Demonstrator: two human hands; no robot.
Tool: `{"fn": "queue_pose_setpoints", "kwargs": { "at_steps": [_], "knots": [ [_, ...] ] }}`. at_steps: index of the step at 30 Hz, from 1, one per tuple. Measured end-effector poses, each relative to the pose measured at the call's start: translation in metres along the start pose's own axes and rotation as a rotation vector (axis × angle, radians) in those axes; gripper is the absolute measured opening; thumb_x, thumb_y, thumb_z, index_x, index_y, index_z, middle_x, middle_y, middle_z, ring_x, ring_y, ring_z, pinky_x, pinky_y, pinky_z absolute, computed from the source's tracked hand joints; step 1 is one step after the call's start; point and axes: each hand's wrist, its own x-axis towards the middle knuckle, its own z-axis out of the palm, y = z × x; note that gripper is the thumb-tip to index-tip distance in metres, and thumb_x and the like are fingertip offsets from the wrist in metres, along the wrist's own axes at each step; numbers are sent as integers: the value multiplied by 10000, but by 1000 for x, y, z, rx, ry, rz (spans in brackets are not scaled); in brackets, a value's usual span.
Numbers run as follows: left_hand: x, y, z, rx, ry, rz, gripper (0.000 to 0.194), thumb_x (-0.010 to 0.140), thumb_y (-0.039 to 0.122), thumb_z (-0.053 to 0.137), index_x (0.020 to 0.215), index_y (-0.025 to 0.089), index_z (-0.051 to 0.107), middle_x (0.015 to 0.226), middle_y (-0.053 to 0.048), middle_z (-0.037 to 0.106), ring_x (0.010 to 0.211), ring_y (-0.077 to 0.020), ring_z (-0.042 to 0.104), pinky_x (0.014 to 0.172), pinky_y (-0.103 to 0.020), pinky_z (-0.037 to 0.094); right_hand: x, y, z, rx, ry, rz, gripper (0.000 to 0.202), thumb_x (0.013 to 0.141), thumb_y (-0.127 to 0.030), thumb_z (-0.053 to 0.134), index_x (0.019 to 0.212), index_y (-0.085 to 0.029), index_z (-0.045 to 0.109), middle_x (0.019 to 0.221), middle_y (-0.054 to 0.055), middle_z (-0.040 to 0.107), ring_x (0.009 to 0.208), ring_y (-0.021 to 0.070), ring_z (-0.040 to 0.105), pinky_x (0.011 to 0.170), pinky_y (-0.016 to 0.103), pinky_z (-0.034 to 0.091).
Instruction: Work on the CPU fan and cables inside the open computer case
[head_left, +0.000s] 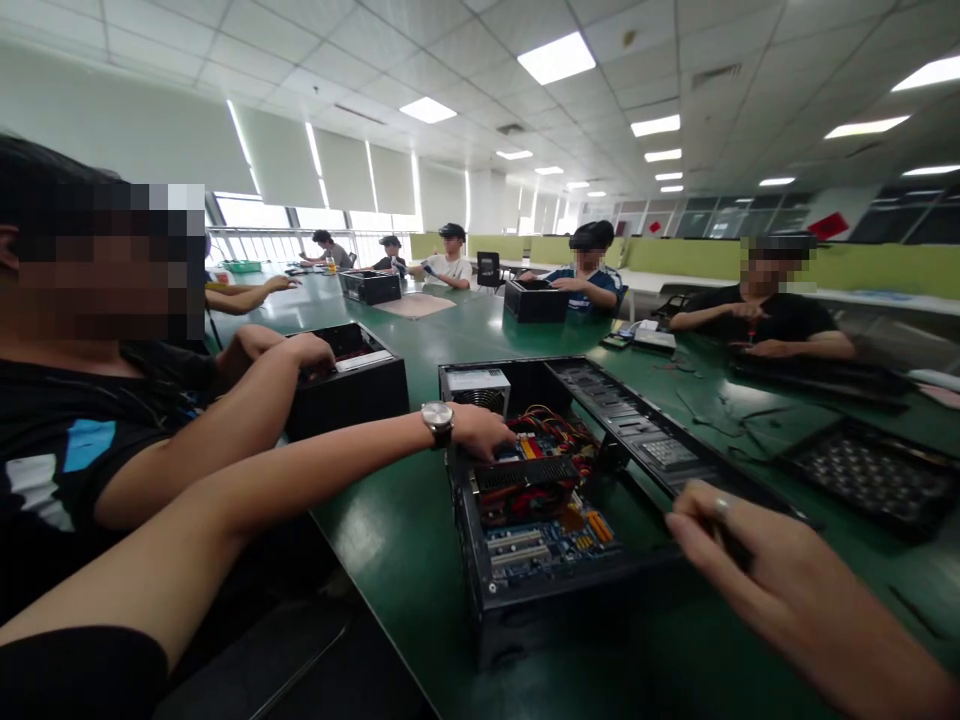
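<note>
An open black computer case [517, 590] lies on the green table, its inside facing up. In it show a power supply [477, 380], red and yellow cables [551, 425], a graphics card [525, 475] and a blue motherboard [517, 548]. My left hand [484, 430], below a wristwatch, reaches over the case's left wall, its fingertips down among the parts beside the card; what they touch is hidden. My right hand [731, 535], with a ring, is curled at the case's right edge, and whatever it holds is too dark to make out.
Close on my left, a person [112, 400] works in another black case [352, 385]. A black panel [874, 470] and loose cables [720, 420] lie to the right. Several people sit farther along the table [420, 335].
</note>
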Motion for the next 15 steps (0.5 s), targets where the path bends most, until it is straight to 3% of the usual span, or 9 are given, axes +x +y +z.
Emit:
{"fn": "queue_pose_setpoints", "kwargs": {
  "at_steps": [3, 8, 11, 15],
  "knots": [
    [26, -11, 17, -1, -78, -73, 710, 646, 259, 822, 1318, 381, 626, 1324, -88, 619, 1159, -360, 608, 927, -465, 514, 68, -25, 9, -99, -263, -43, 109, 880, -292, 504, 785, -248, 470, 727, 1, 593, 648, 178, 552, 615, 296, 381],
    [41, -7, 25, 7, -167, -107, 776, 511, 258, 892, 1247, 372, 674, 1437, -128, 529, 1188, -466, 562, 899, -601, 499, 157, -6, 60, -197, -554, -97, 98, 814, -147, 544, 891, -205, 526, 926, 77, 635, 825, 213, 588, 697, 280, 385],
    [43, -9, 26, 2, -202, -74, 808, 504, 285, 897, 1268, 372, 647, 1491, -128, 457, 1174, -459, 566, 894, -585, 501, 188, 11, 92, -195, -650, -137, 128, 812, -130, 567, 927, -179, 590, 957, 100, 648, 850, 228, 604, 706, 278, 395],
    [46, -19, 24, -7, -229, -5, 861, 501, 253, 895, 1304, 377, 610, 1423, -118, 490, 1092, -387, 612, 901, -511, 509, 207, 27, 120, -162, -781, -178, 167, 840, -155, 571, 994, -176, 630, 981, 81, 684, 874, 216, 635, 705, 261, 415]
  ]
}}
